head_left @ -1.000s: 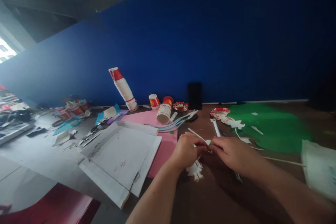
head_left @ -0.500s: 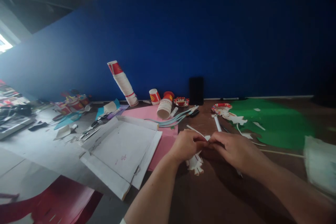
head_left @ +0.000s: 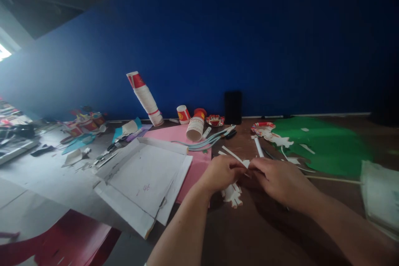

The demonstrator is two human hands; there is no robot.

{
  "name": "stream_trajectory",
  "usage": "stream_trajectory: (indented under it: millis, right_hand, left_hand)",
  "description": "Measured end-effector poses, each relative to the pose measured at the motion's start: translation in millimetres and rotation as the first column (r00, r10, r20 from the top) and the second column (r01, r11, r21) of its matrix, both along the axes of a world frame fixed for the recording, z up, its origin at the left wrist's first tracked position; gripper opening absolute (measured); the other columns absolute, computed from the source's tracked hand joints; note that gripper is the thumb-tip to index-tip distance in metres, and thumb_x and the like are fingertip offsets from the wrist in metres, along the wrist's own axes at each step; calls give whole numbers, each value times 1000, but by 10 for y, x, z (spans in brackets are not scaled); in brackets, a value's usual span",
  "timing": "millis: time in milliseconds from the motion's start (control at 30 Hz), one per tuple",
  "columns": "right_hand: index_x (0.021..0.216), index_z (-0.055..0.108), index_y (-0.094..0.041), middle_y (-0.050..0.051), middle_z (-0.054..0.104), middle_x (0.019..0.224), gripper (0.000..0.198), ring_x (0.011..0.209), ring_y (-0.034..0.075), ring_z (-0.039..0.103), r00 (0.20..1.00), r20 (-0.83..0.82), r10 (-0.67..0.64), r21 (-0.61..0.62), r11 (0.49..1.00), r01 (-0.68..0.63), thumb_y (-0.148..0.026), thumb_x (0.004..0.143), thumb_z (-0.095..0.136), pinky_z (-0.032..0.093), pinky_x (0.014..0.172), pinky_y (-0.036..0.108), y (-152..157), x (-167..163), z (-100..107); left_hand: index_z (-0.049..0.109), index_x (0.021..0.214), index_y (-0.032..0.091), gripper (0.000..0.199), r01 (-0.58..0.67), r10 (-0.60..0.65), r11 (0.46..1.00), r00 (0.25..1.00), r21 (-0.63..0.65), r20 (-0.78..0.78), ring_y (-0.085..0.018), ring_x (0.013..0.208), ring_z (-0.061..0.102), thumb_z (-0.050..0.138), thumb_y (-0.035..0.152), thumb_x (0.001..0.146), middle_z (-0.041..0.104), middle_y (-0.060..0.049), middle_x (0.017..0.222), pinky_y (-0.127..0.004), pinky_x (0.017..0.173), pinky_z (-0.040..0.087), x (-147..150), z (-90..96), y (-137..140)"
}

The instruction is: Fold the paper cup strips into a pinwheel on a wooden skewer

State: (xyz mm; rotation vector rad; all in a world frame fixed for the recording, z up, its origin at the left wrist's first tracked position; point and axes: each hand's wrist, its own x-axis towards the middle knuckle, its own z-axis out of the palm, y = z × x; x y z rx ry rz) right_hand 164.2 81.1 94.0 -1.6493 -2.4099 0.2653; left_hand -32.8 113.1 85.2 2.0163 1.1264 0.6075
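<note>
My left hand [head_left: 222, 173] and my right hand [head_left: 272, 176] meet fingertip to fingertip above the brown tabletop. Both are closed in a pinch on a small piece of cut white paper [head_left: 246, 163], mostly covered by the fingers. Narrow white strips [head_left: 232, 153] stick out above the left fingers. Below the left hand lies a fringed white paper cutout [head_left: 232, 196] with reddish edges. Just beyond the right hand is a white stick-like tube [head_left: 258, 147]. A red-and-white paper ring [head_left: 263, 129] with white tails lies farther back.
On the left sits a shallow white cardboard tray [head_left: 134, 174] over pink paper [head_left: 190, 178]. Behind stand a leaning paper cup stack [head_left: 145, 97], more cups [head_left: 195, 128] and a black phone-like slab [head_left: 233, 108]. Green paper [head_left: 327, 149] and a white packet [head_left: 380, 195] lie right.
Both hands keep nearly the same place, fingers shifting slightly. The white strips above the left fingers now show spread apart, and a bit more white paper shows between the fingertips.
</note>
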Motion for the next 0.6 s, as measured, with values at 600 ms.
stream_trajectory:
  millis: [600]
  right_hand:
    - [87,69,-25,5,77,88,25,76,22,69,997,-59,-53,-2,999,53,-32,94,47,35,62,30,50,35,-37]
  left_hand:
    - [76,88,26,10,-21,96,909,982,416,-162,-23,98,64,69,32,88,77,-2,92,-39,95,36,66,-24,-106]
